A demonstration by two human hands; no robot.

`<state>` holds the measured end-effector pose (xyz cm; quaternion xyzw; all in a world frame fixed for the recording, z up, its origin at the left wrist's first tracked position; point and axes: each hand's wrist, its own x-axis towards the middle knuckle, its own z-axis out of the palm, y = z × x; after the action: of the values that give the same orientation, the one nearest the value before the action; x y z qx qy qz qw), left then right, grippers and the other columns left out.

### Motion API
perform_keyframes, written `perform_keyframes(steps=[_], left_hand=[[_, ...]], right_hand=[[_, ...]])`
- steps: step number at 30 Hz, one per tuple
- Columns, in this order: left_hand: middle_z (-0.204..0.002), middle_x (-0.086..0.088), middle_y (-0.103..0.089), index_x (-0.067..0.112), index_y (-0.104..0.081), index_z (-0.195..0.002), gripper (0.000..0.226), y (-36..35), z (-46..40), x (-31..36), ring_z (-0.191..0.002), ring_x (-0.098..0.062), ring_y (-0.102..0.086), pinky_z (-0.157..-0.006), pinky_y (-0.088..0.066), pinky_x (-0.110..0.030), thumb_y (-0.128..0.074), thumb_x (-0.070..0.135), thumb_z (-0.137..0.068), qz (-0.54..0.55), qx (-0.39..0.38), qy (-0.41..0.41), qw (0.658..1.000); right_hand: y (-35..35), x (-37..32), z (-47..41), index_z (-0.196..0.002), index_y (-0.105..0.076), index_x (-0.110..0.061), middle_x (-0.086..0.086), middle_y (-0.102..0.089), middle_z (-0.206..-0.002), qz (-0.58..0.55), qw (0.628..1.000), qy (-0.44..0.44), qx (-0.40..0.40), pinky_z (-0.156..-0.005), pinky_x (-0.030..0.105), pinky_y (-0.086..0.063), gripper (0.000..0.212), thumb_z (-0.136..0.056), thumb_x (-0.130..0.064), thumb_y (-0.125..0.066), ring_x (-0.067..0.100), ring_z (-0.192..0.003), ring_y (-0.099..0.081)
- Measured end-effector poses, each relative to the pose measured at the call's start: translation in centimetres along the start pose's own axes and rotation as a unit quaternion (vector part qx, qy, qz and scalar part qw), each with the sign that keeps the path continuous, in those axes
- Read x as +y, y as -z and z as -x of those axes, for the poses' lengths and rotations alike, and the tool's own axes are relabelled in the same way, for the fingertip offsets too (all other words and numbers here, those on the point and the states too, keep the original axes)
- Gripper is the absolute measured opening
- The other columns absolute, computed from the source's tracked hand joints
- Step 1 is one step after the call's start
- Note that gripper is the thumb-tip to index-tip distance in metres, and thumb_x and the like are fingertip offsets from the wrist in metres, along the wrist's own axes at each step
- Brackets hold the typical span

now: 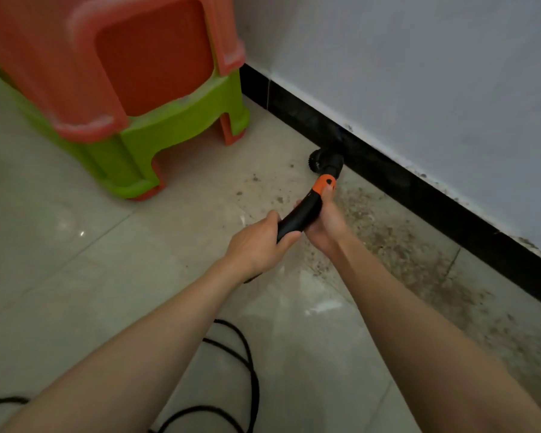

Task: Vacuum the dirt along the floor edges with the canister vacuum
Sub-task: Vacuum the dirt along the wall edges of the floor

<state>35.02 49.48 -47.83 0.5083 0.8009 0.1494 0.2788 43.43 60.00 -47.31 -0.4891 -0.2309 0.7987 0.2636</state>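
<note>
Both hands grasp the black vacuum wand with the orange collar (306, 207): my left hand (256, 242) is wrapped round its lower end, my right hand (324, 221) cups it from beneath nearer the collar, thumb lying against the orange band. Neither is free.

Wand tip: round black brush nozzle (324, 159) sits on the pale glossy floor tile (75, 260), right against the black skirting board (419, 195) under the white wall (419, 73).

Dirt: brown gritty dirt band (397, 245) runs along the skirting on my right, thickest near my right forearm; scattered specks nearer the nozzle. Judged: most of the edge not yet cleaned.

Nearby: stacked red and green plastic stools (132, 104) stand to the left of the nozzle, apart from it. Black looped cord (241, 354) lies on the floor beneath my left arm.

Risks, as judged:
- Nozzle lifted or tilted off the tile would lose suction and scatter grit outward.
- Sweeping left could knock a stool leg.
- Stepping back could snag the cord and jerk the wand.
- Pressing hard may scuff the skirting.
</note>
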Motion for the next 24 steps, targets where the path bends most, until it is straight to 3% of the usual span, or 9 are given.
perform_keyframes(steps=[7, 9, 13, 19, 24], left_hand=[[-0.07, 0.008, -0.046, 0.02, -0.035, -0.096, 0.036, -2.6, -3.4, 0.5, -0.054, -0.009, -0.046, -0.045, -0.029, -0.028, -0.038, 0.056, -0.094, -0.011, 0.005, -0.015, 1.0], [-0.07, 0.008, -0.047, 0.02, -0.035, -0.097, 0.036, -2.7, -3.8, 0.4, -0.054, -0.009, -0.047, -0.044, -0.03, -0.028, -0.037, 0.055, -0.095, -0.016, 0.016, -0.019, 1.0], [-0.07, 0.008, -0.047, 0.018, -0.035, -0.1, 0.037, -2.3, -3.8, -0.2, -0.053, -0.009, -0.047, -0.044, -0.031, -0.028, -0.037, 0.054, -0.095, -0.01, 0.026, -0.019, 0.999], [-0.068, 0.005, -0.051, 0.018, -0.04, -0.096, 0.038, -2.4, -1.8, -0.6, -0.054, -0.011, -0.052, -0.045, -0.036, -0.026, -0.039, 0.056, -0.094, 0.016, 0.045, 0.015, 0.999], [-0.071, 0.001, -0.058, 0.017, -0.044, -0.099, 0.037, -2.4, 0.3, -1.0, -0.059, -0.016, -0.06, -0.054, -0.052, -0.034, -0.04, 0.054, -0.094, 0.077, 0.011, 0.028, 0.997]], right_hand=[[1.9, -0.3, -4.2, -0.105, -0.051, -0.002, 0.01, -0.055, -0.084, 0.002, 0.998, 0.029, 0.05, -0.094, 0.041, -0.05, 0.046, -0.104, -0.045, -0.035, 0.02, -0.075, -0.056], [1.6, -0.6, -4.4, -0.106, -0.051, -0.004, 0.009, -0.056, -0.084, 0.009, 0.999, 0.021, 0.038, -0.083, 0.037, -0.051, 0.044, -0.104, -0.045, -0.036, 0.019, -0.075, -0.056], [0.6, -0.5, -4.3, -0.124, -0.045, -0.004, 0.01, -0.057, -0.091, 0.01, 0.999, 0.003, 0.035, -0.078, 0.035, -0.048, 0.047, -0.103, -0.045, -0.037, 0.019, -0.08, -0.057], [-0.6, 0.4, -3.5, -0.092, -0.051, -0.006, 0.009, -0.056, -0.077, 0.043, 0.998, -0.019, 0.052, -0.065, 0.031, -0.05, 0.04, -0.102, -0.045, -0.043, 0.018, -0.067, -0.056], [-1.0, 1.8, -2.2, -0.088, -0.051, -0.008, 0.007, -0.055, -0.074, 0.067, 0.995, -0.033, 0.06, -0.062, 0.03, -0.051, 0.04, -0.102, -0.044, -0.043, 0.016, -0.064, -0.054]])
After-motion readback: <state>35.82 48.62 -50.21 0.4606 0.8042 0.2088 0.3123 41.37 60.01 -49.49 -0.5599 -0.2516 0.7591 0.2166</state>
